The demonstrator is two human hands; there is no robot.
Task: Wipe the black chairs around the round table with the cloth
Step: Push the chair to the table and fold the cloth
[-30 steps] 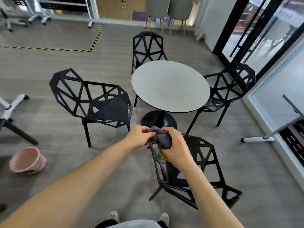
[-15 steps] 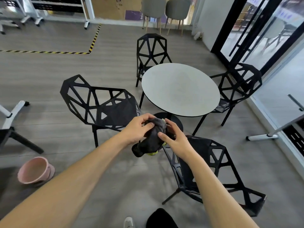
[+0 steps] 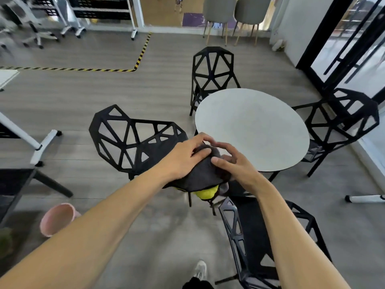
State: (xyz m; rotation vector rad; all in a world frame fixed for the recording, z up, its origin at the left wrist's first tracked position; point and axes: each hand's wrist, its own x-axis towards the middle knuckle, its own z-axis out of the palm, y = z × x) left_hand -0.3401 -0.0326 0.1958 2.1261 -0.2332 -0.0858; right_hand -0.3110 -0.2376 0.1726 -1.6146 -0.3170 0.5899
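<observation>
A dark grey cloth [image 3: 205, 177] with a yellow-green underside hangs in the air between my hands. My left hand [image 3: 184, 158] grips its top from the left, and my right hand [image 3: 234, 163] holds it from the right with curled fingers. Both hands are above the gap between the left black chair [image 3: 133, 140] and the near black chair [image 3: 248, 232]. The round grey table [image 3: 252, 126] stands just beyond. Another black chair [image 3: 212, 74] stands behind the table and one [image 3: 341, 119] at its right.
A pink bucket [image 3: 57, 220] sits on the floor at the lower left. Office chair bases [image 3: 39, 147] stand at the left. A white stand leg [image 3: 364, 198] lies on the floor at the right. My shoe [image 3: 201, 269] shows at the bottom.
The view has moved forward and left toward the left chair. My hands have shifted on the cloth, which now hangs spread out with its yellow side showing below.
</observation>
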